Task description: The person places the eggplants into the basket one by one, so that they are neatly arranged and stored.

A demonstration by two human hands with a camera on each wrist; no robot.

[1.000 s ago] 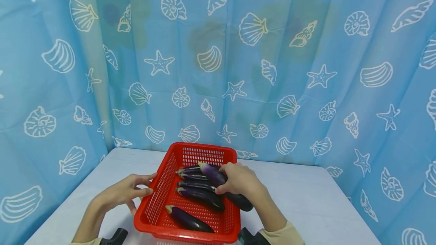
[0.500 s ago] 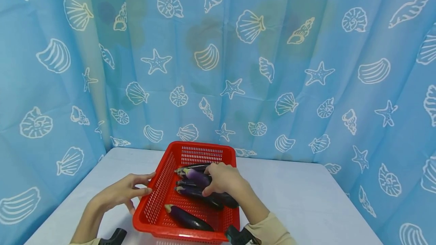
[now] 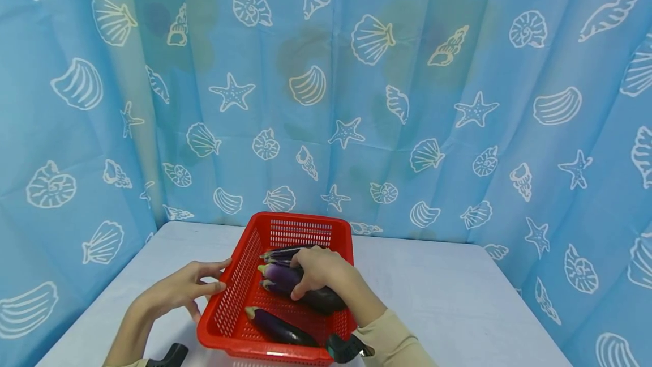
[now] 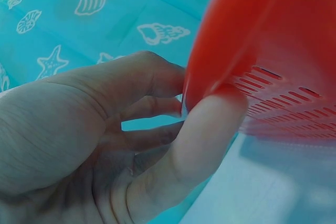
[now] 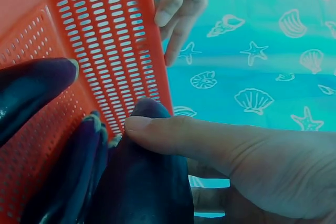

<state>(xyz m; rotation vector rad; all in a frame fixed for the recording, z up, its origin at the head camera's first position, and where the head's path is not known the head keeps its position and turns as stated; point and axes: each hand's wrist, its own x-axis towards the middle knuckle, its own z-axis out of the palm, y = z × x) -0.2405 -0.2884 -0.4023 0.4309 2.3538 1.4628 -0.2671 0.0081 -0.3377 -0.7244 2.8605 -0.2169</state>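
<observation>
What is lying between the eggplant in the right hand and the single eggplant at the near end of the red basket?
Only bare basket floor separates the held eggplant from the near eggplant, as the head view shows.

No text, label, brand or number can be read in any view. The curtain (image 3: 458,101) bears only white shell and starfish drawings; the basket (image 3: 305,225) is unmarked.
</observation>
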